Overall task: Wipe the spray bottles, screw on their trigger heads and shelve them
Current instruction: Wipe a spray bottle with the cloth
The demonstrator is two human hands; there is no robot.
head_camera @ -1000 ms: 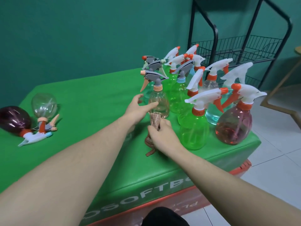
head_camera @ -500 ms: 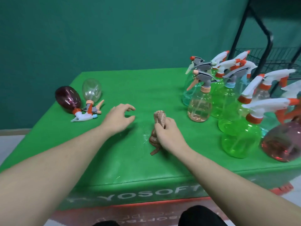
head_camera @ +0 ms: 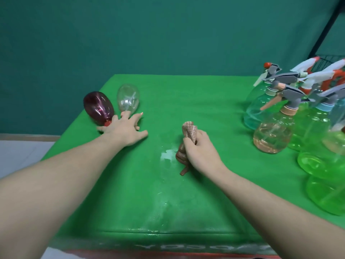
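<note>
Nearest the person, the right hand rests on the green table, fingers curled round a bunched brown cloth that sticks up above the fist and trails down onto the surface below it. Just left of the cloth there is a pale wet smear on the green cover. Further out and to the left, the left hand reaches across with fingers spread and fairly straight, lying over the necks of two bottles on their sides; whether it has hold of anything under the palm cannot be told. The dark red bottle and the clear bottle lie side by side, just touching or nearly so, bases pointing away toward the wall. At the right edge stands a crowd of upright spray bottles with trigger heads on: a pale orange bottle in front, green bottles beside it, a light blue bottle behind. A black rack shows at the far right corner.
</note>
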